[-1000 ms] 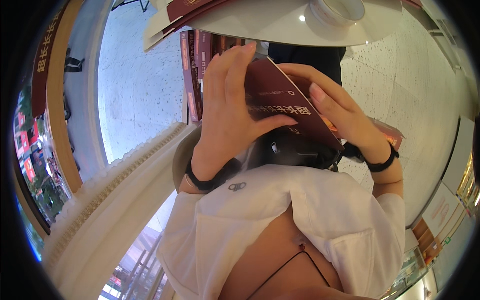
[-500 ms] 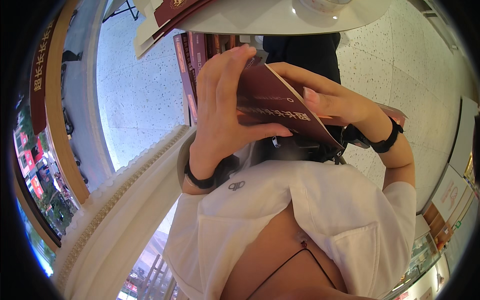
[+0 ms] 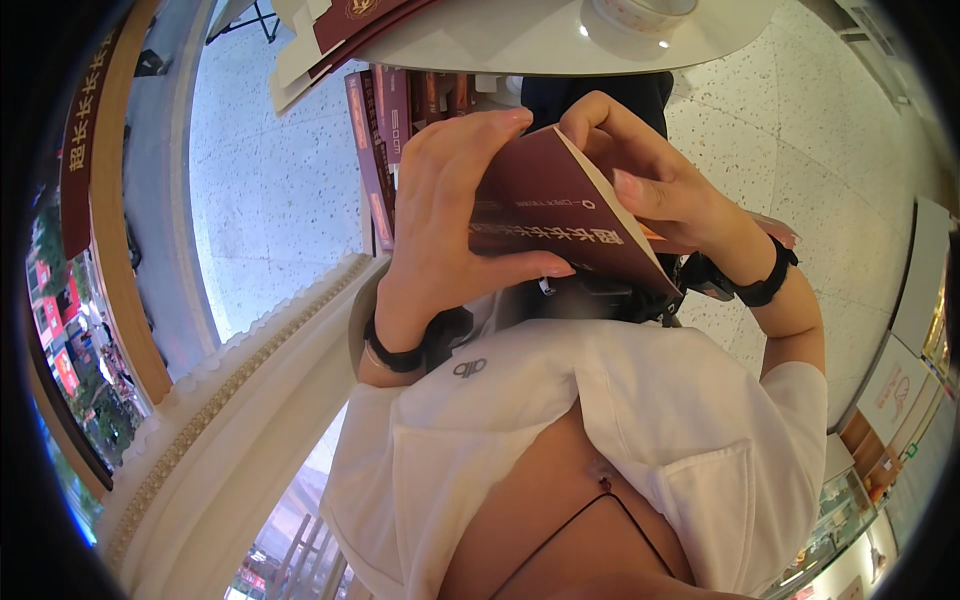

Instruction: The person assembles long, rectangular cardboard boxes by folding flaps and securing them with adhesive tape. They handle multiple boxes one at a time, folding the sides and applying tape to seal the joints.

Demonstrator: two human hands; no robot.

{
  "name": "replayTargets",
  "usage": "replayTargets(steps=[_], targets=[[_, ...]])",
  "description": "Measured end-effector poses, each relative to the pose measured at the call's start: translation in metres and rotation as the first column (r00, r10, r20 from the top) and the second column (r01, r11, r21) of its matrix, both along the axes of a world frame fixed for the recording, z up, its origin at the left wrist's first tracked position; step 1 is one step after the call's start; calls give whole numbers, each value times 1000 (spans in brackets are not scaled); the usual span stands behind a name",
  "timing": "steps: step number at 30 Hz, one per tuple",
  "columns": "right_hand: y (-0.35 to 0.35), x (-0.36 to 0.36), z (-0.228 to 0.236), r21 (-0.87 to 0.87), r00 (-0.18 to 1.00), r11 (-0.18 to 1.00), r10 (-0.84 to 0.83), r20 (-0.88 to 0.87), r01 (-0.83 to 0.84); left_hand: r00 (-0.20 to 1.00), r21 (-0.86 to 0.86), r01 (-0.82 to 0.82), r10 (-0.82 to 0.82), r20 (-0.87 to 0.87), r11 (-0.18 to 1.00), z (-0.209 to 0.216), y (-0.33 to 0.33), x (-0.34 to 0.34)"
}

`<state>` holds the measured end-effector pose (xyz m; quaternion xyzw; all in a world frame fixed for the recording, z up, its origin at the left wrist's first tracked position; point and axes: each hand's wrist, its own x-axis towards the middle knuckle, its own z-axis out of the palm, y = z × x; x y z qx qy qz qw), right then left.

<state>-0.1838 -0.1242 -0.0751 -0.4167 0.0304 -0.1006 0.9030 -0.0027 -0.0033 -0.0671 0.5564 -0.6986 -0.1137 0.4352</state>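
A maroon cardboard carton (image 3: 550, 195) with gold lettering is tilted in front of my chest, its pale edge facing right. My left hand (image 3: 437, 205) grips its left side, fingers over the far edge and thumb along the near side. At the other end is my right hand (image 3: 655, 180), its fingers bent by the far corner and its thumb beside the pale edge. Part of that grip is hidden behind the cardboard. Below my right wrist, another printed maroon piece (image 3: 775, 230) sticks out; its link to the carton cannot be made out.
Several maroon cartons (image 3: 395, 110) stand upright beyond my left hand. A white round-edged table (image 3: 500, 45) crosses the far side, bearing flat maroon cardboard (image 3: 370, 20) and a bowl (image 3: 645, 12). A white beaded curtain (image 3: 215, 420) hangs at my left, near a wood-framed window (image 3: 130, 300).
The carton has turned slightly, showing more of its front and pale edge. My right fingers have lifted and bent at the far corner. My left hand keeps its hold.
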Motion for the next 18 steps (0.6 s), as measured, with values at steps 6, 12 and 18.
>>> replayTargets(steps=[6,12,18], targets=[[-3,-2,5,-442,926,814,-326,188,376,1000,-4,-14,14,19,1000,4,3,1],[-18,-6,37,-942,925,195,-322,203,274,998,-33,-14,16,62,999,6,2,2],[-13,-15,51,-971,974,185,-139,-178,-152,988,69,77,-86,131,995,8,0,-4]])
